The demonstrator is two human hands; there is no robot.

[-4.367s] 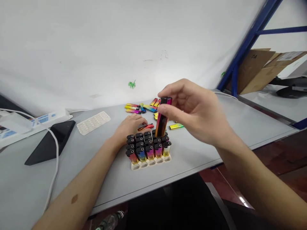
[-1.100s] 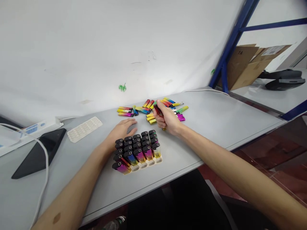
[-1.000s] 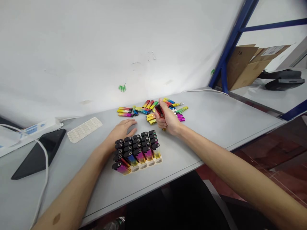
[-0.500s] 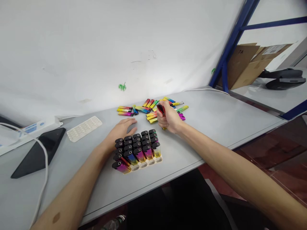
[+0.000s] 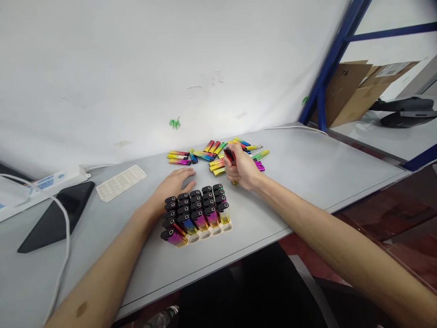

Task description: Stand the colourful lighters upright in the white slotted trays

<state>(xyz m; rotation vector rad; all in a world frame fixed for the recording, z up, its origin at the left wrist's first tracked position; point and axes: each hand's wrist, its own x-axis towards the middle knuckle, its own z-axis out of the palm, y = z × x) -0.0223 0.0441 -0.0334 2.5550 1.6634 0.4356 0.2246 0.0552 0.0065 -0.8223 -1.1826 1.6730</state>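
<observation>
My right hand (image 5: 241,167) is closed around a lighter (image 5: 231,156), held upright with its top by my thumb, at the near side of a loose pile of colourful lighters (image 5: 215,164). My left hand (image 5: 175,183) lies on the table with fingers stretched out and holds nothing. Just in front of it stands a pale tray (image 5: 205,235) with holes. Several upright lighters (image 5: 200,219) with black tops fill its rows, and several holes along the near edge hold none. The lower part of the held lighter is mostly hidden by my fingers.
A second pale holed tray (image 5: 121,183) lies to the left, beside a black tablet (image 5: 56,217), a power strip (image 5: 51,184) and a white cable (image 5: 66,237). Behind the table (image 5: 266,218) rises a white wall. Cardboard boxes (image 5: 357,93) and a blue frame (image 5: 322,86) are at the right.
Both hands keep their places, and the lighter stays in my right hand. The whole view has shifted very slightly.
</observation>
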